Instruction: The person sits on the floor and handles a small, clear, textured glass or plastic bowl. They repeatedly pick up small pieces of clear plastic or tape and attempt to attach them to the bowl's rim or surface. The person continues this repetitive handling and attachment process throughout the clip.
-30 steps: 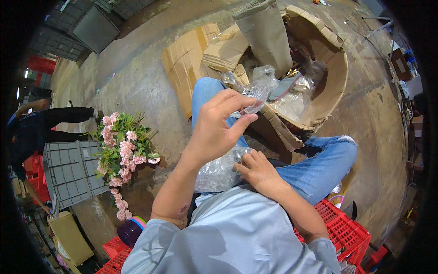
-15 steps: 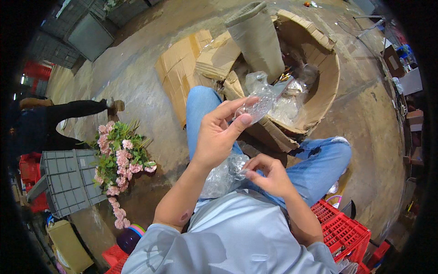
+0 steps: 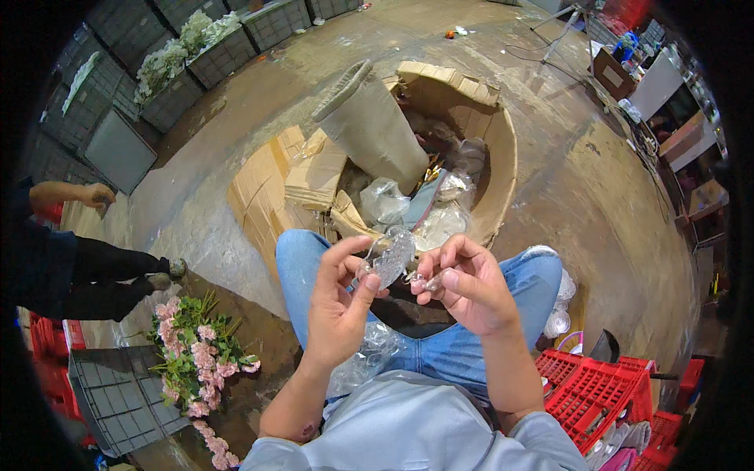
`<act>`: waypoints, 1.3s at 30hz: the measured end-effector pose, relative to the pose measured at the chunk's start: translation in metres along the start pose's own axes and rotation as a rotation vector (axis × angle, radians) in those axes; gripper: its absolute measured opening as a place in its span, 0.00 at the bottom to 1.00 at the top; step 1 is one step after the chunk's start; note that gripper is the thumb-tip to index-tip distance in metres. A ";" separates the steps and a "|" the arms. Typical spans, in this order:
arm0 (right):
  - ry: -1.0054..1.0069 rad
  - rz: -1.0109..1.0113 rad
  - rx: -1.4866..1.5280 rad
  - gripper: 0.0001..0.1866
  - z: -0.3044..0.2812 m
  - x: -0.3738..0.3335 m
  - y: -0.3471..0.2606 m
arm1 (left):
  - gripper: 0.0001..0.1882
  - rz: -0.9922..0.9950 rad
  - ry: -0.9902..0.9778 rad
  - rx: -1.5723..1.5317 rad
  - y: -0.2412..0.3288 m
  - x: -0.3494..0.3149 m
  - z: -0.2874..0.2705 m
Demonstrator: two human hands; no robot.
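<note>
A clear, textured plastic piece, rounded like a leaf (image 3: 395, 257), is pinched between the thumb and fingers of my left hand (image 3: 336, 306). Close beside it, my right hand (image 3: 477, 294) has its fingertips closed on a small clear piece (image 3: 432, 282), too small to make out fully. The two hands are a short gap apart, above my crossed legs in jeans. Crumpled clear plastic (image 3: 363, 357) lies in my lap under the left wrist.
Ahead stands a torn round cardboard container (image 3: 503, 165) with a grey rolled tube (image 3: 373, 125) and clear plastic inside. Pink flowers (image 3: 203, 357) lie at left by a grey crate (image 3: 118, 392); a person stands beyond. A red crate (image 3: 589, 400) is at right.
My right hand has risen from the plastic in my lap and now holds a small piece near my left hand. The left hand has come lower in view. The view has shifted too.
</note>
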State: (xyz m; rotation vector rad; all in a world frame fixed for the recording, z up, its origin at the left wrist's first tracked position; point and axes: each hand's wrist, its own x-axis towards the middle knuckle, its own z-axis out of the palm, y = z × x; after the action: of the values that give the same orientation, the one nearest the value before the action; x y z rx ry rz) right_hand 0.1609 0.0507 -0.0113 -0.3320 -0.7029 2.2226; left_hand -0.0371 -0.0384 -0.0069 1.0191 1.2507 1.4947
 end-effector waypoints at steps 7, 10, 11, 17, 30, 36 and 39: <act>0.032 -0.072 0.012 0.11 -0.007 -0.007 0.004 | 0.13 0.029 -0.157 0.268 0.001 0.003 0.014; 0.058 -0.099 -0.062 0.10 -0.008 -0.011 0.002 | 0.12 0.070 -0.141 0.320 0.005 0.005 0.024; 0.064 -0.101 -0.075 0.09 -0.008 -0.012 0.002 | 0.11 0.066 -0.127 0.297 0.004 0.005 0.027; 0.120 -0.183 -0.265 0.08 -0.008 -0.016 0.005 | 0.08 0.107 -0.090 0.288 -0.004 0.007 0.029; 0.170 -0.299 -1.284 0.12 0.020 -0.018 -0.011 | 0.08 0.096 -0.098 0.398 0.006 0.007 0.029; 0.151 -0.352 -1.007 0.11 0.007 -0.022 -0.005 | 0.06 0.179 -0.199 0.375 -0.006 0.011 0.019; 0.222 -0.341 -0.726 0.10 0.005 -0.025 -0.006 | 0.20 0.042 -0.215 0.134 -0.006 0.007 0.015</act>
State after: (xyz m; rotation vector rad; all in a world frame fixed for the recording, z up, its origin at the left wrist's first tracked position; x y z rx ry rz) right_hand 0.1792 0.0335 -0.0035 -0.7388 -1.3168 1.5194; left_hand -0.0233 -0.0279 -0.0100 1.2662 1.1936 1.3070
